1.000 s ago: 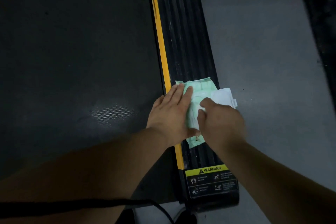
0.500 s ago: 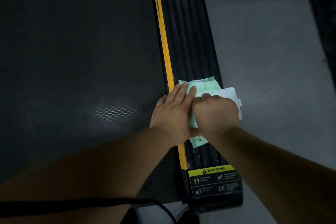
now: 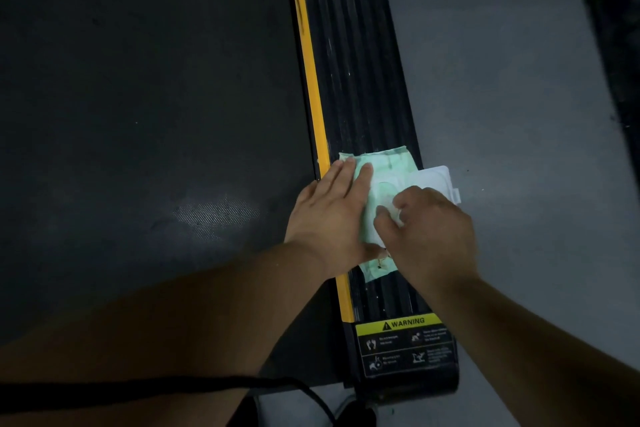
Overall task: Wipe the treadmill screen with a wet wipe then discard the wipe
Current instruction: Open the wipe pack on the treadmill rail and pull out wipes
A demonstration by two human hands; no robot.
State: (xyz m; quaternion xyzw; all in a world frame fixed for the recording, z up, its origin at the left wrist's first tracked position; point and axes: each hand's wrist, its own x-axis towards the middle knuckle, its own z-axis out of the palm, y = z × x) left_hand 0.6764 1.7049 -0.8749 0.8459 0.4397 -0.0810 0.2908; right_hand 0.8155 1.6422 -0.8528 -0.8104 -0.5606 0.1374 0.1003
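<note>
The green pack of wet wipes (image 3: 381, 180) lies across the black side rail (image 3: 349, 62) of the treadmill, its white lid (image 3: 434, 177) open past the rail's outer edge. The left hand (image 3: 329, 218) presses the pack flat with straight fingers. The right hand (image 3: 429, 229) pinches a white wipe (image 3: 394, 213) at the pack's opening. A yellow warning label (image 3: 403, 324) sits on the rail nearer the person.

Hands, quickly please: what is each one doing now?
Left hand: open, fingers flat on the wipes pack.
Right hand: pinching a wipe at the pack's opening.
</note>
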